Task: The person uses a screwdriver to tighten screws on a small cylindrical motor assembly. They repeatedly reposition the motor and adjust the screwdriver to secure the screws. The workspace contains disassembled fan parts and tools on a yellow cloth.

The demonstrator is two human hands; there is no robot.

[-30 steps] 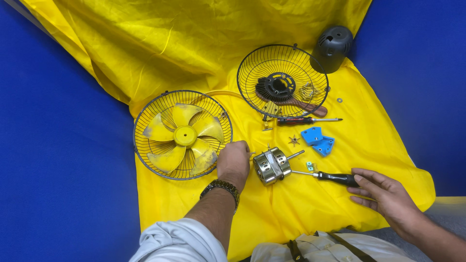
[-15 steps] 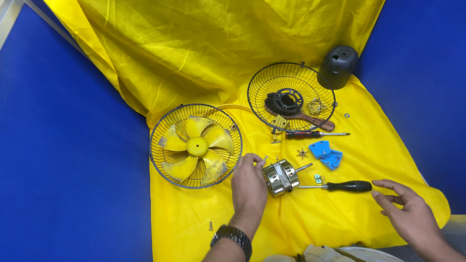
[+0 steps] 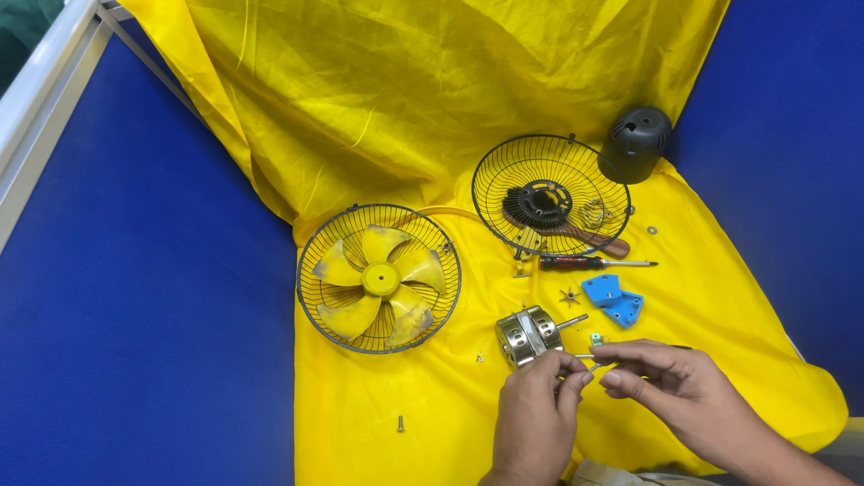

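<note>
The small fan motor (image 3: 529,335) lies on the yellow cloth (image 3: 378,108) that covers the worktop, just in front of both hands. It is a round shiny metal lump with a thin steel shaft sticking out to the right. It looks heavy for its size, hard and smooth, so it may slip; the ribbed round body seems the best place to grab it, not the thin shaft.

The left hand (image 3: 537,423) touches the motor's near side, and its fingers (image 3: 567,367) are pressed together around something thin and silver. The right hand (image 3: 670,382) meets it, with its fingers (image 3: 621,353) also pinched at the same little piece. It is too small to tell what it is.

To the left lies a round black wire guard (image 3: 310,297) with a yellow plastic fan blade (image 3: 381,281) inside it; the blade looks light and bendy. Farther back sits a second wire guard (image 3: 486,184), a dark plastic motor cover (image 3: 637,142), a screwdriver (image 3: 585,263) and a blue plastic part (image 3: 612,299). One loose screw (image 3: 400,423) lies near the front.
</note>
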